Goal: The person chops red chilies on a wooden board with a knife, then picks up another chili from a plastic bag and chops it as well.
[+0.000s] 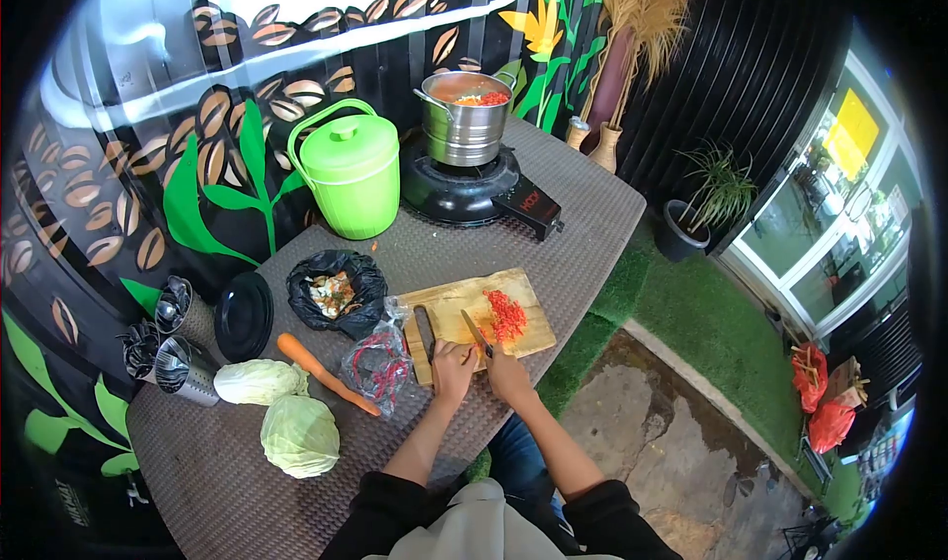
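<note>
The right hand (509, 376) is wrapped around the handle of a small knife (473, 327). The blade points away from the person and a bit to the left. The left hand (454, 370) is just beside the right hand, at the near edge of a wooden cutting board (449, 308). Its fingers are bent and close together, and they reach toward the knife. I cannot tell if they pinch anything, because they hide what is under them.

A heap of chopped red bits (508, 315) sits on the right part of the cutting board. It is past the right hand, almost straight ahead of it, and to the right of the blade. The left hand is farther from the heap. Neither of the hands touches the main heap.

The cutting board lies on a brown desk (217, 461). To the left of the left hand are a clear plastic bag (367, 367) with red marks and a big orange carrot (321, 368). Past them is a black bag (372, 288) with scraps in it. Farther left lie a round cabbage (300, 438) and a longer cabbage (259, 382). At the far side of the desk, a shiny pot (460, 141) sits on a black stove (439, 193), next to a green tub (354, 185).
</note>
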Action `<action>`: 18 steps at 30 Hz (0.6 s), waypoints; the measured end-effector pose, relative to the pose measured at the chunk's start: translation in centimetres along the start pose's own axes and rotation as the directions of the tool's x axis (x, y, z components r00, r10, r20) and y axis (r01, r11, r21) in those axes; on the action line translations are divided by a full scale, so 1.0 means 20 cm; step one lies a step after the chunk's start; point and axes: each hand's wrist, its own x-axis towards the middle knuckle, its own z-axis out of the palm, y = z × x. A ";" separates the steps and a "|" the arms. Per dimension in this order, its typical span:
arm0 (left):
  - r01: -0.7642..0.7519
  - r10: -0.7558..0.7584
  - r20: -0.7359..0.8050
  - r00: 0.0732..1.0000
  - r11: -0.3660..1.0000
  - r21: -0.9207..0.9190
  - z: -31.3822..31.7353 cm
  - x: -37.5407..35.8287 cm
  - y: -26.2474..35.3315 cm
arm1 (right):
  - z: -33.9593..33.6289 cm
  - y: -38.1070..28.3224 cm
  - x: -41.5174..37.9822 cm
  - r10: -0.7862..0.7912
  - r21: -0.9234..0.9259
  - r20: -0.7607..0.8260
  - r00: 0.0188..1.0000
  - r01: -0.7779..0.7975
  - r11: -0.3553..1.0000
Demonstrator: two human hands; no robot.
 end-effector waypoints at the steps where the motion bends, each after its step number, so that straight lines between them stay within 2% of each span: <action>1: -0.001 0.001 -0.002 1.000 1.000 0.004 0.00 0.00 -0.01 | 0.00 0.00 -0.04 -0.002 0.000 -0.025 1.000 0.002 1.000; 2: -0.016 0.016 -0.008 1.000 1.000 0.004 0.01 0.00 -0.02 | 0.00 -0.02 -0.07 -0.003 0.001 -0.026 1.000 0.003 1.000; 5: -0.034 0.034 -0.007 0.999 0.999 0.002 0.01 0.00 -0.02 | -0.01 -0.08 -0.13 0.148 0.080 0.077 0.986 -0.154 0.985; 6: -0.036 0.036 -0.003 0.999 0.999 0.006 0.01 0.00 -0.01 | 0.00 -0.06 -0.11 0.152 0.080 0.077 0.985 -0.158 0.984; 8: -0.032 0.032 -0.013 0.999 0.999 -0.002 0.01 -0.01 -0.01 | 0.02 -0.04 -0.06 0.024 0.017 -0.042 0.999 -0.023 1.000; 11: -0.028 0.028 -0.026 0.999 1.000 -0.007 0.02 0.00 -0.01 | -0.03 -0.02 -0.02 0.016 0.035 0.044 0.999 -0.017 0.999; 15: -0.020 0.020 -0.021 1.000 1.000 0.022 0.02 0.00 -0.02 | -0.01 -0.07 -0.12 0.032 -0.004 0.002 0.999 -0.032 0.999; 18: -0.011 0.011 -0.007 1.000 1.000 0.029 0.01 0.00 -0.01 | 0.05 -0.07 -0.10 0.114 0.088 0.008 0.993 -0.114 0.990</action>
